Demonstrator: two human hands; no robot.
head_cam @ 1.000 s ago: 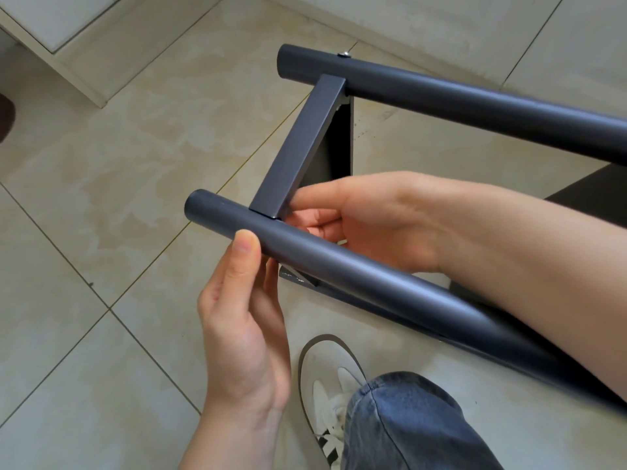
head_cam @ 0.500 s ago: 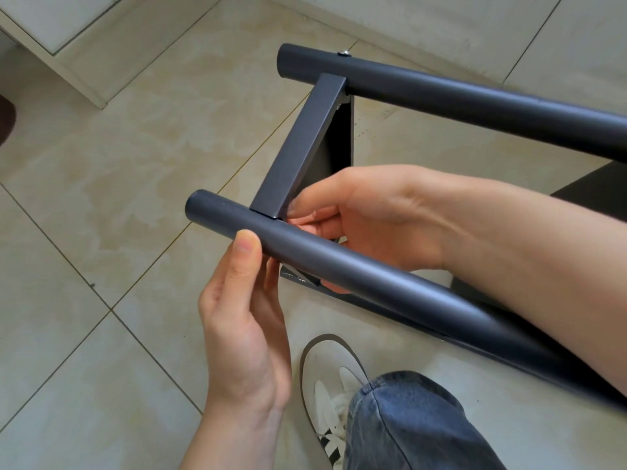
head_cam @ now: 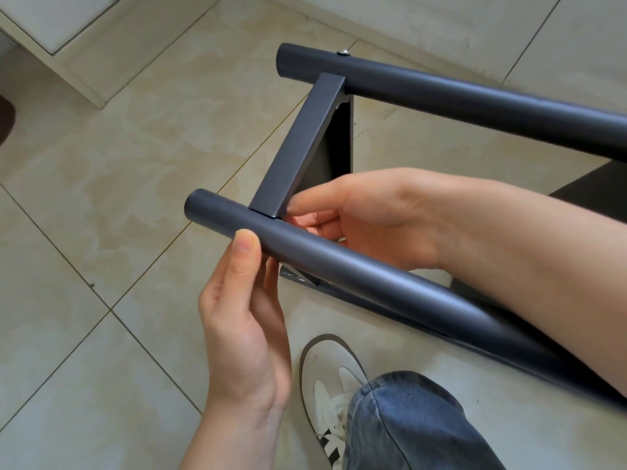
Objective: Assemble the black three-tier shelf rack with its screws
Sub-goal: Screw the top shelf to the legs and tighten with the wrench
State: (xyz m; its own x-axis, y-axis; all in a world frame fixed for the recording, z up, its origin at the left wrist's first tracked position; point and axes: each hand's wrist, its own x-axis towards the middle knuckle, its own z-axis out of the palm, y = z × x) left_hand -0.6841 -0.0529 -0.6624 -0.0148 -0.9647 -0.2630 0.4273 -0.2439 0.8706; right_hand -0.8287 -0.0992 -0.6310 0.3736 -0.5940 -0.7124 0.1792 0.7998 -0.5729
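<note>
the left hand point(head_cam: 244, 320) comes up from below, its thumb pressed flat on the near tube point(head_cam: 339, 266) close to that tube's open end, its fingers curled in behind the tube so that it grips it. the right hand point(head_cam: 366, 215) reaches in from the right between the two tubes, thumb on top and fingers curled under, with the fingertips point(head_cam: 302, 201) at the joint where the flat crossbar point(head_cam: 302, 147) meets the near tube; whether they pinch anything small there cannot be told. the crossbar runs from the near tube up to the far tube point(head_cam: 475, 96), where a small screw head point(head_cam: 343, 53) shows on top just above the joint. both tubes slant down to the right, held above the tiled floor point(head_cam: 118, 164). below the near tube a dark flat panel point(head_cam: 305, 279) shows in part. a white sneaker point(head_cam: 325, 385) and a jeans leg point(head_cam: 407, 425) sit at the bottom, and a pale cabinet base point(head_cam: 68, 52) lies at the upper left.
</note>
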